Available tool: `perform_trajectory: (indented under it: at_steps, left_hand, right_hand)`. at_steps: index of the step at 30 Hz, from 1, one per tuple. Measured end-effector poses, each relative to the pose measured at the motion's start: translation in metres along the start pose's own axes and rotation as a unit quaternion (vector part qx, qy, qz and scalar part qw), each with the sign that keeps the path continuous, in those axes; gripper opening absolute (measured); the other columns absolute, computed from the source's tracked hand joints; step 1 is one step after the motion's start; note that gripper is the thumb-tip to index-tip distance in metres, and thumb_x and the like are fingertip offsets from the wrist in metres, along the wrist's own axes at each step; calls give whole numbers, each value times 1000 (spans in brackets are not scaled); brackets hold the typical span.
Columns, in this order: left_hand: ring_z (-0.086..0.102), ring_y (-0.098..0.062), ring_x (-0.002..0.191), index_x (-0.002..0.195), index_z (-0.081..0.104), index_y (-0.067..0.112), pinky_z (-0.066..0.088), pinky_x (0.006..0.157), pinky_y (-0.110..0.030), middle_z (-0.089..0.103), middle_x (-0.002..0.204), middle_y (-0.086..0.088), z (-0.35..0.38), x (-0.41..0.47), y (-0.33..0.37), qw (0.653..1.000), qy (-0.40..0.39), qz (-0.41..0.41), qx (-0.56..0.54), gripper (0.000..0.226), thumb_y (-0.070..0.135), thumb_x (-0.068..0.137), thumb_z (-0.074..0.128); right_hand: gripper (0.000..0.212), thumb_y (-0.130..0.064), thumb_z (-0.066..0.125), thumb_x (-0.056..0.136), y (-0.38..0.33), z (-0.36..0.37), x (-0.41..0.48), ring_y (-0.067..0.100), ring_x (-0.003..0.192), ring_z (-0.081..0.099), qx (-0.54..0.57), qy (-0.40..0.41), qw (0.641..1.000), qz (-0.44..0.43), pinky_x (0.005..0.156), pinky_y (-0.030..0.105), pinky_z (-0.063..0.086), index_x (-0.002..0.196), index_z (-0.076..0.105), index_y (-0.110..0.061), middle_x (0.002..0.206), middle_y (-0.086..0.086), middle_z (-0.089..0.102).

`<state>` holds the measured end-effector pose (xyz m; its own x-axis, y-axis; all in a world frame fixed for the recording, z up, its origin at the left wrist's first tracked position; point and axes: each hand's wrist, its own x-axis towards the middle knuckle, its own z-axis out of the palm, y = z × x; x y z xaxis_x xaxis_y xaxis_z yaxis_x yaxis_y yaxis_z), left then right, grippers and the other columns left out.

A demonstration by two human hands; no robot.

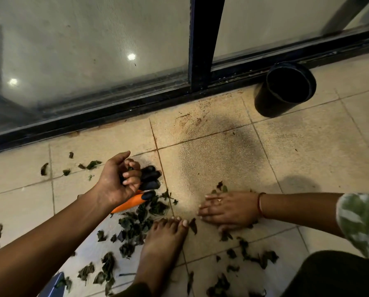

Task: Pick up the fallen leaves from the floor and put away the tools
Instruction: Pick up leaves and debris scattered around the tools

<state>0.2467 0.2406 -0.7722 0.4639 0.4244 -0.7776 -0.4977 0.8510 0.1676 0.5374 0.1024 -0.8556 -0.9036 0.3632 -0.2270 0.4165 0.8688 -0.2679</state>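
Lying nearest: leaves [134,226], dark and crumpled, strewn over the floor tiles [308,157] around a bare foot [164,239]. The thickest heap is just below the left hand's wrist.
Blue corner [55,284]: at the frame's bottom edge, near the left forearm, too cropped to name.
Right hand [228,209]: palm down on the tiles, fingers straight and spread, grasping nothing. Leaf scraps touch it on both the knuckle and the heel side.
Left hand [119,181]: fingers curled inward, clenched on a few leaf scraps, with a green bit showing by its fingertips.
Glove [132,203]: orange with black tips, directly beneath the left hand. Its long axis runs from that wrist out past the curled fingers.
Deciding relation: the heap lies past the right fingertips, across the toes, toward the left hand. The left is nearer to both the heap and the glove, so the right would probably sweep that way.
Pot [286,88]: black, mouth in view, well beyond the right hand by the door track; whether it is upright or tipped is unclear.
Glass door [93,61]: farthest, beyond both hands.
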Motion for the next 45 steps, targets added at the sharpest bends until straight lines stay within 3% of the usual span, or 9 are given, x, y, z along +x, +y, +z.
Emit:
perform_trajectory:
  at_steps: [5, 10, 15, 20, 27, 32, 37, 40, 45]
  left_hand:
    - [29, -3, 32, 49, 43, 17, 18, 29, -15, 41, 50, 8, 6, -5, -3, 997, 69, 23, 17, 27, 19, 67, 63]
    - [32, -5, 32, 54, 43, 17, 22, 27, -17, 44, 53, 6, 13, -11, -3, 1000, 14, 20, 7, 36, 11, 49, 79]
    - [30, -3, 33, 56, 39, 19, 18, 31, -15, 41, 53, 7, 14, -7, -3, 998, 55, 16, 14, 25, 24, 75, 55]
    - [29, -3, 34, 57, 37, 20, 15, 33, -13, 41, 53, 7, 28, 12, -6, 997, 69, -1, 40, 24, 24, 74, 55]
    - [27, -2, 37, 58, 40, 22, 15, 35, -13, 39, 54, 9, 57, 46, -15, 987, 56, -75, 134, 25, 27, 77, 55]
    - [28, -2, 35, 59, 37, 23, 17, 33, -14, 39, 53, 10, 76, 59, -5, 982, 23, -86, 168, 31, 22, 67, 67]
    - [30, -2, 35, 54, 43, 19, 18, 32, -14, 42, 53, 10, 100, 77, -4, 985, -9, -78, 152, 32, 14, 54, 74]
    - [29, -2, 34, 55, 40, 21, 14, 35, -13, 40, 52, 11, 116, 96, -31, 972, -8, -111, 205, 25, 21, 67, 61]
    - [28, -3, 33, 52, 40, 19, 15, 33, -14, 40, 52, 10, 136, 131, -86, 951, -33, -179, 250, 25, 22, 73, 53]
  right_hand:
    - [53, -44, 35, 98, 6, -15, 45, 26, 134, 39, 18, 99, 988, 121, 117, 42, 18, 140, 40, -12, 144, 11, 44]
    - [54, -43, 39, 97, 9, -36, 132, 28, 129, 41, 117, 149, 956, 225, 116, 37, 15, 137, 45, -6, 140, 13, 46]
    - [22, -30, 52, 90, 2, -25, 109, 25, 94, 58, 60, 167, 974, 139, 91, 39, 44, 100, 62, -13, 100, 6, 62]
    - [10, -18, 51, 86, 15, -27, 55, 25, 80, 57, 27, 110, 988, 108, 77, 42, 50, 87, 58, -13, 86, 6, 59]
    - [36, -36, 56, 88, -9, -19, 72, 26, 104, 55, 59, 181, 969, 158, 95, 44, 43, 119, 54, -16, 119, 9, 57]
    - [39, -34, 62, 84, -19, -23, 131, 30, 96, 56, 59, 311, 913, 257, 84, 44, 44, 113, 45, -13, 113, 12, 59]
    - [43, -45, 50, 89, -19, -29, 150, 21, 106, 54, 20, 181, 935, 305, 91, 39, 40, 125, 55, -22, 122, 2, 57]
    - [29, -39, 61, 82, -20, -20, 121, 23, 89, 58, 25, 229, 915, 331, 80, 37, 42, 102, 63, -17, 100, 4, 62]
    - [25, -33, 58, 84, -41, 10, 18, 25, 91, 57, 28, 233, 880, 413, 97, 47, 41, 101, 57, -15, 99, 7, 59]
